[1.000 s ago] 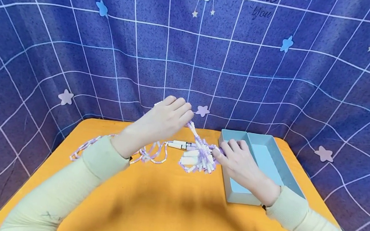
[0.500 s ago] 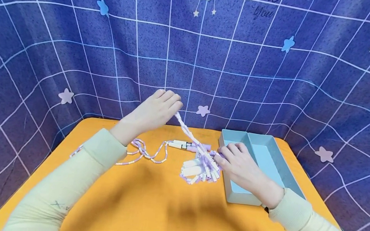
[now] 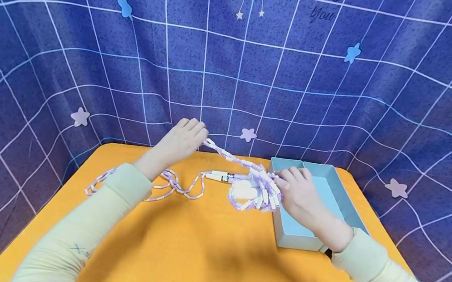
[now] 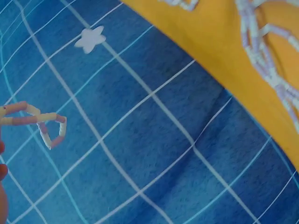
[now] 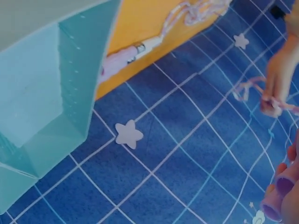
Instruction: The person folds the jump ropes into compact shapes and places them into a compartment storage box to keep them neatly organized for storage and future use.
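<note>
A purple-and-white beaded jump rope (image 3: 263, 191) is wound in a thick bundle around its own handles (image 3: 242, 191), above the table. My right hand (image 3: 299, 194) grips the handles at the right of the bundle; their purple ends (image 5: 273, 203) show in the right wrist view. Up and to the left, my left hand (image 3: 183, 139) holds the doubled free stretch of rope, which slants down to the bundle. A small loop of beads (image 4: 56, 126) sticks out past the left fingers in the left wrist view. How the left fingertips lie is hidden in the head view.
A second beaded jump rope (image 3: 174, 183) lies loosely on the orange table (image 3: 184, 254), partly behind the left arm. Its white-and-purple handles (image 3: 219, 176) lie behind the bundle. A blue-grey divided box (image 3: 298, 242) stands at the right. A blue grid-patterned curtain (image 3: 231, 79) surrounds the table.
My left hand has moved left, drawing a longer stretch of rope away from the bundle. My right hand has shifted slightly right, and the bundle has swung right with it.
</note>
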Available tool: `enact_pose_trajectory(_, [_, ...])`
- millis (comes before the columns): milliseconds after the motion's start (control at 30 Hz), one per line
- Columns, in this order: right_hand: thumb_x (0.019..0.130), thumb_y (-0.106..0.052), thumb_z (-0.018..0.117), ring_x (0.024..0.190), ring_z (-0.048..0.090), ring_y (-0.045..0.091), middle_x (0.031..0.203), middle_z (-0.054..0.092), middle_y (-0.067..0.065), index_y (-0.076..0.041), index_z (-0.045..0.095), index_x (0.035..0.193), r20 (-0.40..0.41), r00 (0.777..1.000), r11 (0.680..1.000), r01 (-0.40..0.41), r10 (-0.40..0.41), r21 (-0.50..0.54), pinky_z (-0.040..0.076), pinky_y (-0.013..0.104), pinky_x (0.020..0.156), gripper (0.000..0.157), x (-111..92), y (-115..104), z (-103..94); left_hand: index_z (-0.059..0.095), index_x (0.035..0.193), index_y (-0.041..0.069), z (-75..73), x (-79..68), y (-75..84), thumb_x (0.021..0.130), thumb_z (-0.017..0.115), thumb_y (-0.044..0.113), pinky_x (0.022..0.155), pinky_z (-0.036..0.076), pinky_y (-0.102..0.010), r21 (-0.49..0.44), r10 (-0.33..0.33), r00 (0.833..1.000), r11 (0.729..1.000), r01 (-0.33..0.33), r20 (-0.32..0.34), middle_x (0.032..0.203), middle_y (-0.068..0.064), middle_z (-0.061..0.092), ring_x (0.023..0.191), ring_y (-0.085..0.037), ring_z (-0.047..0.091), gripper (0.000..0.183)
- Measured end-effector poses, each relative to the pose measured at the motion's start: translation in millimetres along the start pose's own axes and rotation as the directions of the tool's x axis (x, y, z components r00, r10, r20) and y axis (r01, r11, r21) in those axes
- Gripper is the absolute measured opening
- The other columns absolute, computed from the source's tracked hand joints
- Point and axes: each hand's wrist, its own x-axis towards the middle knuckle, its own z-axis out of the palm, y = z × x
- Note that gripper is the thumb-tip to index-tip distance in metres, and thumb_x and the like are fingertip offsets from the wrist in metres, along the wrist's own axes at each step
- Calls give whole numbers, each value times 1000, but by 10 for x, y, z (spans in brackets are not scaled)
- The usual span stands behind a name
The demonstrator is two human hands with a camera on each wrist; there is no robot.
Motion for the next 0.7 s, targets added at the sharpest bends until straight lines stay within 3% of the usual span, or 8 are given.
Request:
enact_pose_trajectory(167, [92,-4,34,76,50,28,91,54,11,-3,39,106,-77,997,999,-10,13,40,35,40,66,15,66,55,-34,49,91,5,149,-36,196,95,34,19,69,36,-36,-12,-9,1000,1000,10,21,90,-9,49,81,-27,45,21])
enact_pose_trajectory(300, [90,-5,36,72,48,29,89,53,13,-1,37,108,-126,992,997,-18,27,72,34,39,63,19,105,60,-34,49,89,6,230,-51,388,95,39,26,69,35,-34,-26,-15,999,1000,16,52,88,-8,48,81,-26,44,23])
enact_pose_trajectory(533, [98,-15,34,71,47,31,89,51,15,2,37,108,-152,974,985,-156,166,79,31,39,58,20,100,65,-18,50,92,6,245,-82,650,97,36,27,70,34,-33,-1,14,994,1000,-14,106,87,-7,47,81,-24,43,26])
enact_pose_trajectory(600, [96,-10,43,72,49,32,90,51,17,3,36,109,-153,967,978,-195,204,72,31,40,57,20,95,73,-15,51,93,6,239,-89,708,97,37,28,70,34,-33,-3,24,993,1000,-24,119,88,-7,47,81,-24,43,26])
enact_pose_trajectory(700, [86,-1,57,74,52,36,91,53,19,4,35,112,-141,958,968,-243,249,64,34,42,56,34,92,81,-8,52,93,7,222,-89,793,96,40,27,70,35,-33,-26,40,990,999,-37,139,89,-6,49,83,-24,45,23])
